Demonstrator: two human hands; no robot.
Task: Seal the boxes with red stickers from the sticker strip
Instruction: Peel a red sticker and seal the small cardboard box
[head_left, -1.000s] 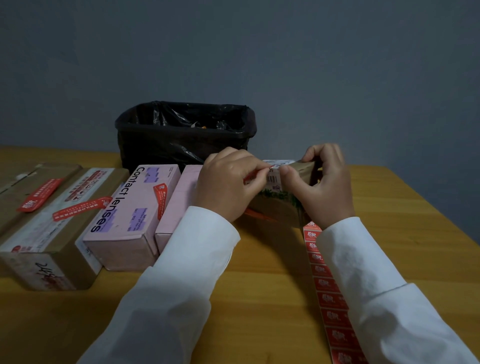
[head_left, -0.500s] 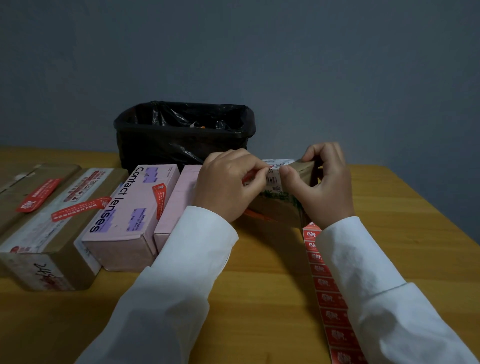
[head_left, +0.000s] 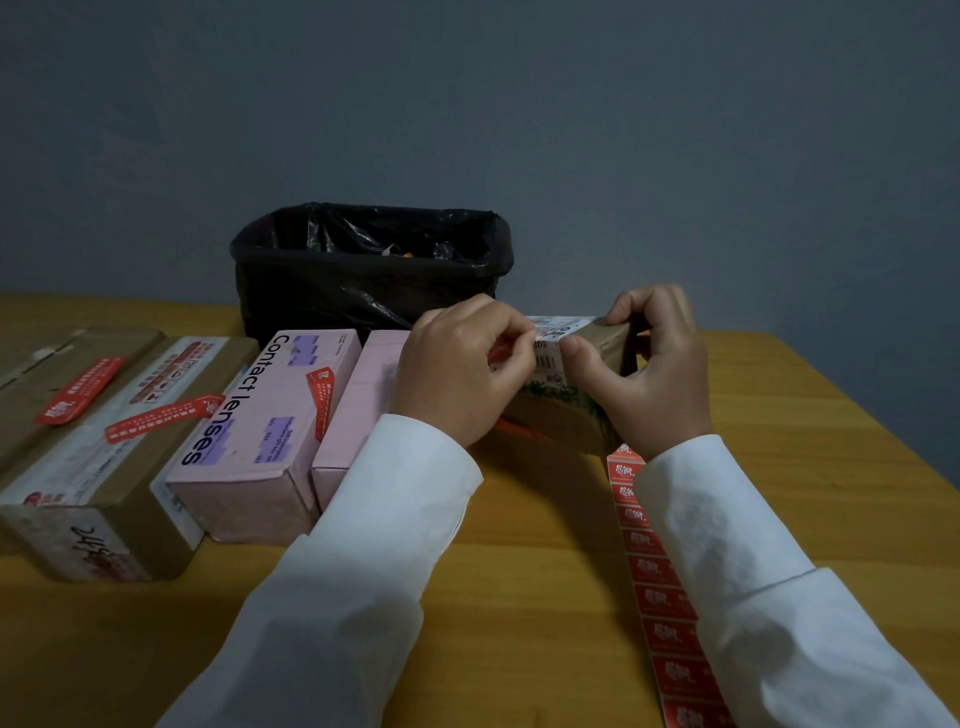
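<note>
A small brown box (head_left: 558, 421) with a white barcode label stands at the table's middle right. My right hand (head_left: 657, 371) grips its right end, thumb on the near face and fingers over the top. My left hand (head_left: 460, 371) pinches a red sticker (head_left: 500, 349) against the box's left upper edge; most of the sticker is hidden by my fingers. The red sticker strip (head_left: 660, 597) runs from under the box toward the near right edge.
To the left lie a plain pink box (head_left: 358, 410), a pink "Contact lenses" box (head_left: 265, 436) and two brown boxes (head_left: 104, 467) (head_left: 36, 384), three of them bearing red stickers. A black-lined bin (head_left: 363, 265) stands behind, by the grey wall. The wooden table (head_left: 805, 493) ends at right.
Both hands stay on the small brown box. The fingers shift only slightly; the box and strip have not moved.
</note>
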